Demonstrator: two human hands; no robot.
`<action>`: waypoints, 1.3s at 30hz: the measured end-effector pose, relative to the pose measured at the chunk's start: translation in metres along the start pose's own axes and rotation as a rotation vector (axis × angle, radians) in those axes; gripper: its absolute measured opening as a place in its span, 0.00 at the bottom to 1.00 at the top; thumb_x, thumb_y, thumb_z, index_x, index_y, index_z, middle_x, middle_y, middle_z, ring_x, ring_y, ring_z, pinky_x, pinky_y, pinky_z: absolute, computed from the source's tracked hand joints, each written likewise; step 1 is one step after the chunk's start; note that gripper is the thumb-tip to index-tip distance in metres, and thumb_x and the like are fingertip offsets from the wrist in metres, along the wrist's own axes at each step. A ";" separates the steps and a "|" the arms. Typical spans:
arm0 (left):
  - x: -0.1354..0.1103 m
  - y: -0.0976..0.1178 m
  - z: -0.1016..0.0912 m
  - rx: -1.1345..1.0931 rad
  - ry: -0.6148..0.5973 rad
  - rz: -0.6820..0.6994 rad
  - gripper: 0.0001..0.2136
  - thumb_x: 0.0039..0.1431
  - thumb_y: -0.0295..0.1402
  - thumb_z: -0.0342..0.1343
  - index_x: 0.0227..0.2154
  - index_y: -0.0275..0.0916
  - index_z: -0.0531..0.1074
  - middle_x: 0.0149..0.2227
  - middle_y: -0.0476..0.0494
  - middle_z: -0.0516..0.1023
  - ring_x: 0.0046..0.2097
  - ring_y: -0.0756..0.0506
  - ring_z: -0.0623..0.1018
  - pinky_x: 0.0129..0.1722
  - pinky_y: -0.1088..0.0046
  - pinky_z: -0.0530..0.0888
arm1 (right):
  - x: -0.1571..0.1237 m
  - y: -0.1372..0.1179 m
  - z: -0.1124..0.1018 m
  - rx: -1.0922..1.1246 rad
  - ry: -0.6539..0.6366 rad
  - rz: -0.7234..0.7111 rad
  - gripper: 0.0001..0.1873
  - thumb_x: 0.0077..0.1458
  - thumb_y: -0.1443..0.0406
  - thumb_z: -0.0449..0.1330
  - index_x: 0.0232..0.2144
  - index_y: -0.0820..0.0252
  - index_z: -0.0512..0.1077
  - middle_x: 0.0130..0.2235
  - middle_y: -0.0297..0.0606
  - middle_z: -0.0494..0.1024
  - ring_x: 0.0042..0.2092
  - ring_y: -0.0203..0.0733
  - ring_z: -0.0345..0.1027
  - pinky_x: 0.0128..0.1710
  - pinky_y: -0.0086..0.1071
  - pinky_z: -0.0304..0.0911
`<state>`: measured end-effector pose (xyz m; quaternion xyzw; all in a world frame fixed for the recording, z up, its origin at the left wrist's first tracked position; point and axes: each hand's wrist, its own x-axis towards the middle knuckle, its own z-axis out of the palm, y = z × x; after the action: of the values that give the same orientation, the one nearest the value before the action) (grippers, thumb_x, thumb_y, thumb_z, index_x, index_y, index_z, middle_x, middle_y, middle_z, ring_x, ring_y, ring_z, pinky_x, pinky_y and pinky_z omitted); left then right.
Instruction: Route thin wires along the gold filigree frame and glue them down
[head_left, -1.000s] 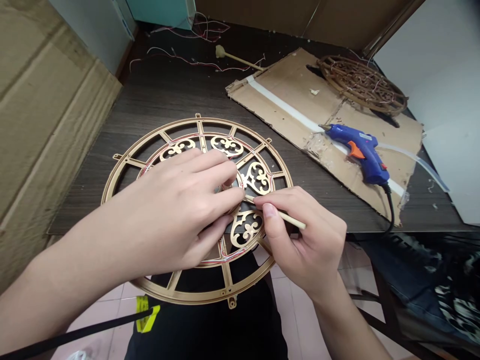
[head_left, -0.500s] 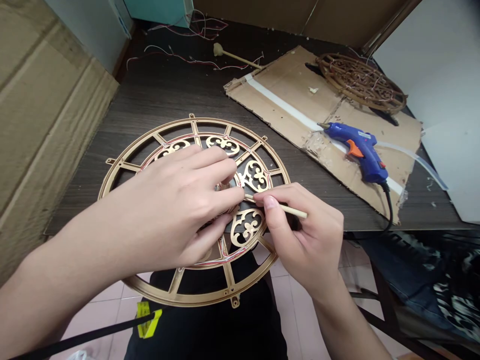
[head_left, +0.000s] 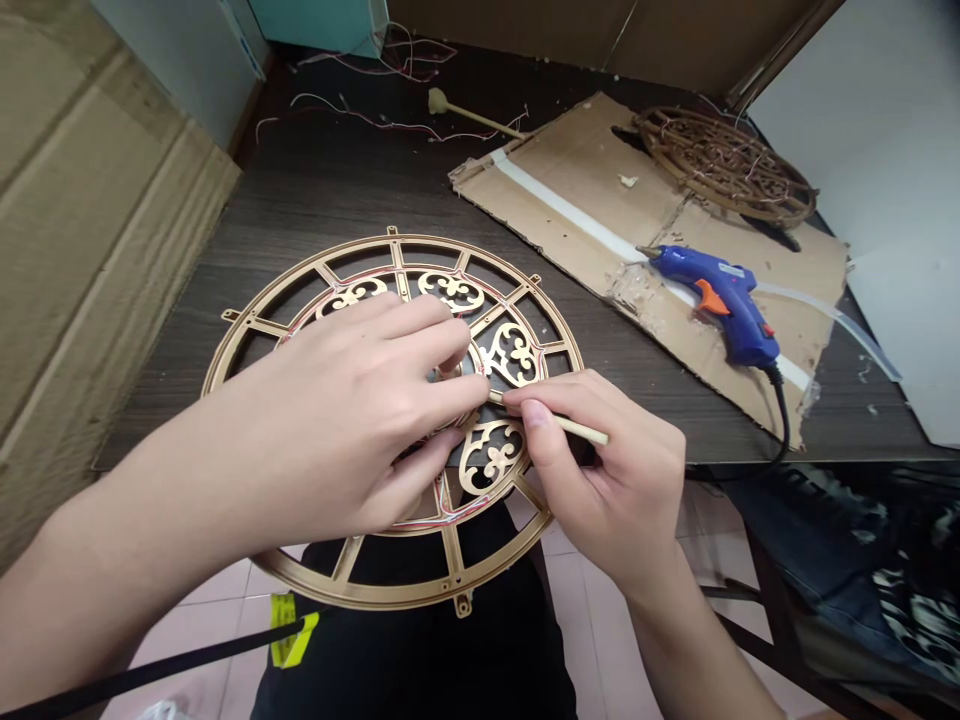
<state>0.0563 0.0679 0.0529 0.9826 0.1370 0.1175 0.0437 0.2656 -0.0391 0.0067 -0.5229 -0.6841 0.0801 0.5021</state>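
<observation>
A round gold openwork frame (head_left: 454,560) with spokes, scroll inserts and red and white wires overhangs the front of the dark table, above my lap. Across its centre lies my left hand (head_left: 375,400), closed, with bent fingers and thumb gripping about the hub; the fingertips are partly hidden. My right hand (head_left: 607,470) pinches a thin pale stick (head_left: 581,430) between thumb and index finger. The stick's inner end touches the spoke area beside my left index fingertip.
A blue hot glue gun (head_left: 709,300) lies on a cardboard sheet (head_left: 570,190) at the right. Behind it rests a second, brown round frame (head_left: 727,165). Loose wires (head_left: 360,115) and a stick with a blob on its end (head_left: 439,101) are at the back of the table.
The frame has turned or shifted very slightly under my hands. The stick in my right hand has moved a little left and down; both grips stay the same.
</observation>
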 end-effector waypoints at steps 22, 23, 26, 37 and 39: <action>0.008 -0.005 0.009 0.058 0.058 -0.035 0.14 0.78 0.30 0.52 0.41 0.41 0.83 0.42 0.41 0.77 0.45 0.37 0.74 0.44 0.53 0.73 | -0.002 0.003 -0.002 -0.002 -0.024 0.068 0.10 0.74 0.71 0.60 0.39 0.60 0.80 0.38 0.35 0.86 0.41 0.35 0.81 0.44 0.30 0.74; 0.008 -0.005 0.009 0.063 0.061 -0.025 0.13 0.78 0.30 0.52 0.41 0.41 0.83 0.42 0.41 0.77 0.45 0.37 0.74 0.43 0.53 0.73 | -0.002 0.003 -0.002 -0.001 -0.024 0.070 0.10 0.74 0.71 0.60 0.39 0.60 0.80 0.37 0.35 0.86 0.40 0.35 0.81 0.44 0.30 0.74; 0.008 -0.003 0.010 0.072 0.072 -0.030 0.14 0.78 0.29 0.51 0.41 0.41 0.83 0.42 0.41 0.78 0.45 0.38 0.74 0.42 0.54 0.71 | -0.002 0.004 -0.002 0.009 -0.020 0.072 0.10 0.74 0.70 0.60 0.39 0.60 0.80 0.37 0.34 0.86 0.40 0.34 0.80 0.44 0.29 0.74; 0.005 -0.004 0.011 0.110 0.087 0.015 0.13 0.78 0.29 0.51 0.40 0.41 0.81 0.40 0.42 0.77 0.44 0.38 0.74 0.42 0.56 0.70 | 0.000 0.003 0.000 -0.007 -0.026 0.062 0.10 0.74 0.71 0.59 0.38 0.58 0.78 0.36 0.34 0.84 0.39 0.38 0.78 0.42 0.34 0.72; 0.006 -0.003 0.011 0.121 0.080 0.018 0.12 0.76 0.28 0.52 0.41 0.41 0.81 0.40 0.41 0.78 0.44 0.37 0.75 0.43 0.55 0.71 | 0.000 0.002 0.000 -0.030 -0.026 0.046 0.10 0.73 0.71 0.60 0.38 0.57 0.78 0.36 0.35 0.85 0.39 0.39 0.78 0.42 0.35 0.72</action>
<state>0.0637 0.0716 0.0430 0.9792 0.1366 0.1485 -0.0225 0.2667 -0.0383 0.0053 -0.5448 -0.6795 0.0883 0.4834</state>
